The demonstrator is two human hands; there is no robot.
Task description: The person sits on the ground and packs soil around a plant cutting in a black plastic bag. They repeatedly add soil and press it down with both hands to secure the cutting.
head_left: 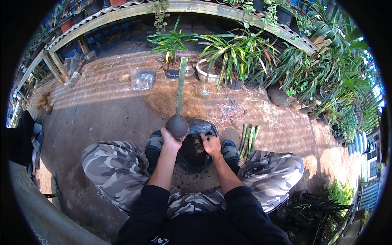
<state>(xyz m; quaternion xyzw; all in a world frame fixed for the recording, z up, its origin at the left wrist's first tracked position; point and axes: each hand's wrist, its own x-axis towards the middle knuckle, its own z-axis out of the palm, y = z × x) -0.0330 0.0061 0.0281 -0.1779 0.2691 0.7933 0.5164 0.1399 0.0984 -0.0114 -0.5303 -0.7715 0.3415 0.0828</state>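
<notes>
My left hand (170, 139) is closed under a round dark ball of soil (177, 126), raised beside the bag. A long flat green leaf cutting (181, 87) stands upright out of the ball's top. Between my feet sits a black plastic bag (199, 125), its mouth open and dark loose soil (192, 152) inside. At the bag's right rim, the bent fingers of my right hand (211, 145) pinch the plastic; their tips are partly hidden. Several cut green leaf pieces (249, 139) lie side by side on the ground to the right.
Brown coconut fibre (167, 102) is spread ahead of the bag, with pinkish string scraps (230, 112) to its right. A clear plastic bag (143, 79) lies farther off. Potted plants (171, 43) line the back and right. A few soil crumbs lie before the bag.
</notes>
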